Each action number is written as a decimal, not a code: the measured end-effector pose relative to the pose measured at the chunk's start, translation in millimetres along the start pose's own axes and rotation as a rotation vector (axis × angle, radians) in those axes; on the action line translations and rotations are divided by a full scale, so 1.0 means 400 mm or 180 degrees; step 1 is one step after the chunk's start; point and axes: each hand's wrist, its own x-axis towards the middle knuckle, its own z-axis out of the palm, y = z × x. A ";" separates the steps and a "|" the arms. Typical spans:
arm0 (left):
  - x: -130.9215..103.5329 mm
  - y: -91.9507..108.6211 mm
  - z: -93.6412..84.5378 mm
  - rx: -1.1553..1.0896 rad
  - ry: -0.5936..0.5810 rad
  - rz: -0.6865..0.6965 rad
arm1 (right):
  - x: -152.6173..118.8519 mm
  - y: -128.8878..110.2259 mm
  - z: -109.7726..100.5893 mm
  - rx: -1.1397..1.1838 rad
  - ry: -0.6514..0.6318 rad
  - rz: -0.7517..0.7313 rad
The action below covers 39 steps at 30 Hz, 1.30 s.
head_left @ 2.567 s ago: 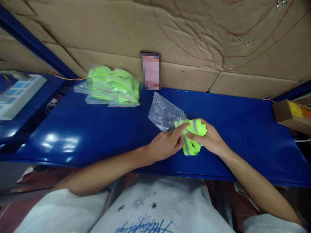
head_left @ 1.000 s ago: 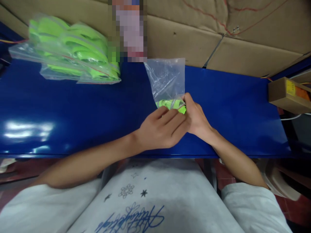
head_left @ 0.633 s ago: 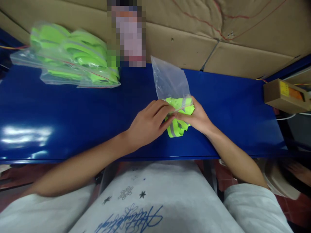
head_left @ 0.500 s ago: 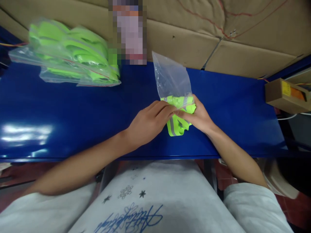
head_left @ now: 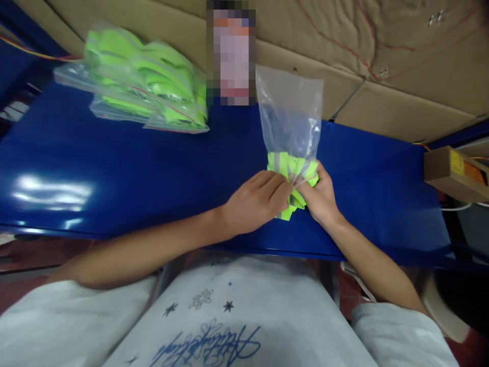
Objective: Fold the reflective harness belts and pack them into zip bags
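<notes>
A folded neon-yellow reflective strap (head_left: 280, 162) lies partly inside a clear plastic bag (head_left: 291, 114), above the blue table (head_left: 160, 173). The empty end of the bag points away from me. From the left, my left hand (head_left: 260, 200) is closed at the bag's mouth, its fingertips bunched at the near edge. My right hand (head_left: 320, 196) grips the strap and the bag from the right, with the thumb on top and the other fingers mostly hidden underneath. Part of the strap hangs out of the bag below my fingers.
Several clear bags of neon-yellow straps (head_left: 148, 76) are piled at the back left. Brown cardboard (head_left: 305, 76) lines the table's back. A small cardboard box (head_left: 443, 171) is at the far right. A blurred-out patch stands behind the table.
The view has shifted, so the piled bags appear further right. The held bag's free end has spread wider and stands straighter. My left fingers have curled more tightly at its mouth.
</notes>
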 end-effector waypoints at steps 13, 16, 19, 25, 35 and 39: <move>0.009 -0.059 -0.001 -0.1978 0.0806 -0.1230 | 0.015 -0.049 -0.020 0.1020 0.0171 0.0419; 0.010 -0.053 -0.006 -0.1429 0.0865 -0.1040 | 0.012 -0.043 -0.016 0.1009 0.0125 0.0376; 0.014 -0.048 -0.015 -0.0912 0.0921 -0.0736 | 0.011 -0.046 -0.013 0.0930 0.0017 0.0393; 0.000 -0.032 0.010 -0.1151 0.0851 -0.0738 | 0.009 -0.047 -0.002 0.0863 0.0357 0.0304; -0.007 -0.061 0.021 -0.0727 0.0732 -0.0592 | 0.013 -0.040 0.002 0.0879 0.0104 0.0550; -0.004 -0.042 0.049 -0.0386 0.0421 -0.0626 | 0.024 -0.010 -0.004 0.0609 0.0324 0.0351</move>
